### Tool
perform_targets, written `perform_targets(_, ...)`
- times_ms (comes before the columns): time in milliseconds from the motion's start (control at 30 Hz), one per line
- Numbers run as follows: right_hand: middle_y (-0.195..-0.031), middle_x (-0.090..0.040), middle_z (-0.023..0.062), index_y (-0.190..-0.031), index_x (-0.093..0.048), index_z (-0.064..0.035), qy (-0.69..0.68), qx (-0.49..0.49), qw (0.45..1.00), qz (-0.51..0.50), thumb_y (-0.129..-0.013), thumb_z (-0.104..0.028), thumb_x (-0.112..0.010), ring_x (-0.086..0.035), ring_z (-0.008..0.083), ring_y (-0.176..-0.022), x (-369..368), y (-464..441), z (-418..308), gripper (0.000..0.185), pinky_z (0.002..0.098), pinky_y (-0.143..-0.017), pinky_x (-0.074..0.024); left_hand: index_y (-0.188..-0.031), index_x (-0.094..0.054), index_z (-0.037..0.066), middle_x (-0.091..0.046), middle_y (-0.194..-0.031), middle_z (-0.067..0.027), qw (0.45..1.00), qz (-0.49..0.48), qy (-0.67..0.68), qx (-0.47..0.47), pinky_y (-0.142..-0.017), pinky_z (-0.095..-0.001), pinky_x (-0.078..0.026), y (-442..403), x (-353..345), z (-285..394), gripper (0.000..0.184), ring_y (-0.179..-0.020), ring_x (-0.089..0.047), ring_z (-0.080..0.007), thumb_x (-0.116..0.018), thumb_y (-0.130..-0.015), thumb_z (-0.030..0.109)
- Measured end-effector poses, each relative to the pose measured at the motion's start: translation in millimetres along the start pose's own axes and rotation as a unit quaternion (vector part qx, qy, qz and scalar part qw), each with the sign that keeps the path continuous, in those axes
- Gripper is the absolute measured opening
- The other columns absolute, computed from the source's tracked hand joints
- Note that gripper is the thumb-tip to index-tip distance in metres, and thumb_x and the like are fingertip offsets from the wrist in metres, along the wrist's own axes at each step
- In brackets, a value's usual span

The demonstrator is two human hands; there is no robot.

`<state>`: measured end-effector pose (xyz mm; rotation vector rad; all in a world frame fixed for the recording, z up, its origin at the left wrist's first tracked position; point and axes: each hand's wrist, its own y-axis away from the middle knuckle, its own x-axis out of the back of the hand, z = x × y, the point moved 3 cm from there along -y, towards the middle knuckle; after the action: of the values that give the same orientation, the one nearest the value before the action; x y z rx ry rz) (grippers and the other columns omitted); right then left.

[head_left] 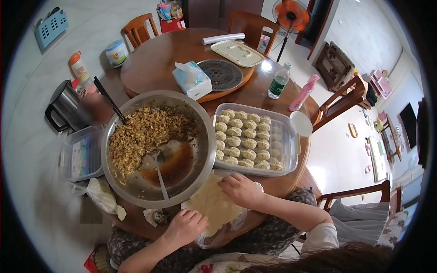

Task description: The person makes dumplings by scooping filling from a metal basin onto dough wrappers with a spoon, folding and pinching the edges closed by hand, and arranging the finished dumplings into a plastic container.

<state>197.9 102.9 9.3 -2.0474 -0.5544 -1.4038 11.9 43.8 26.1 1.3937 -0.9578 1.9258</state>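
A stack of pale, thin dumpling wrappers (211,202) lies at the table's near edge, on what looks like clear plastic. My left hand (185,225) has its fingers curled at the stack's lower left edge. At the upper right edge, my right hand (241,190) pinches the dough with bent fingers; the fingertips are partly hidden. Just beyond stands a wide steel bowl (210,150) of chopped filling (141,134), with brownish liquid pooled on its right side. A metal spoon (162,182) and dark chopsticks (109,100) rest in it. Pleated dumplings (249,144) sit in rows inside a clear plastic container (291,152).
A tissue box (198,86), dark perforated tray (221,75) and cream lid (236,53) stand farther back. A water bottle (278,84), pink bottle (304,93) and white bowl (301,123) are at right. A tied plastic bag (102,195) and kettle (66,107) are at left.
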Motion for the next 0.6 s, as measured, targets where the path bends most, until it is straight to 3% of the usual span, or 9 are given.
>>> perform_targets(100, -0.092, -0.053, 0.0085, -0.095, -0.056, -0.0055, 0.009, -0.025, 0.999, 0.044, -0.072, -0.014, -0.056, -0.049, 0.0239, -0.085, -11, -10, 3, 0.024, 0.0335, -0.077, -0.0412, -0.066, -0.047, 0.011, -0.049, -0.065, -0.0008, 1.0, -0.01, 0.003, -0.01, -0.068, -0.0277, -0.041, -1, -3, 2, 0.015, -0.07, -0.052, -0.0153, -0.059, -0.07, 0.02)
perform_targets(200, -0.095, -0.052, 0.0088, -0.097, -0.055, -0.0053, -0.022, -0.067, 0.997, 0.0, -0.069, -0.013, -0.054, -0.048, 0.0245, -0.087, -22, -10, 6, 0.029, 0.0327, -0.077, -0.0416, -0.066, -0.048, 0.011, -0.049, -0.065, -0.0012, 1.0, -0.023, 0.012, -0.017, -0.07, -0.0282, -0.041, -4, -3, 3, 0.015, -0.07, -0.052, -0.0158, -0.059, -0.07, 0.02)
perform_targets(400, -0.095, -0.055, 0.0065, -0.094, -0.058, -0.0061, -0.083, -0.086, 0.993, 0.013, -0.072, -0.011, -0.055, -0.05, 0.0253, -0.088, -15, -14, 5, 0.022, 0.0351, -0.079, -0.0411, -0.066, -0.047, 0.011, -0.049, -0.065, -0.0014, 0.999, -0.032, 0.024, -0.017, -0.072, -0.0291, -0.041, -7, -5, 1, 0.017, -0.072, -0.052, -0.0158, -0.061, -0.07, 0.02)
perform_targets(500, -0.091, -0.056, 0.0083, -0.093, -0.058, -0.0044, -0.171, -0.074, 0.978, 0.098, -0.073, -0.008, -0.055, -0.053, 0.025, -0.086, -5, -17, 3, 0.021, 0.0343, -0.076, -0.0437, -0.068, -0.049, 0.011, -0.05, -0.068, -0.0011, 0.999, -0.017, 0.031, -0.014, -0.072, -0.0294, -0.041, -8, -4, 0, 0.015, -0.073, -0.052, -0.0157, -0.061, -0.07, 0.02)
perform_targets(600, -0.089, -0.057, 0.0092, -0.092, -0.058, -0.0034, -0.291, -0.138, 0.934, 0.158, -0.073, -0.005, -0.058, -0.056, 0.0254, -0.078, 13, -15, -3, 0.019, 0.0322, -0.07, -0.0466, -0.075, -0.054, 0.01, -0.052, -0.074, -0.0018, 0.999, 0.013, 0.04, 0.005, -0.073, -0.0292, -0.042, -10, 2, 0, 0.012, -0.077, -0.053, -0.0158, -0.061, -0.07, 0.019)
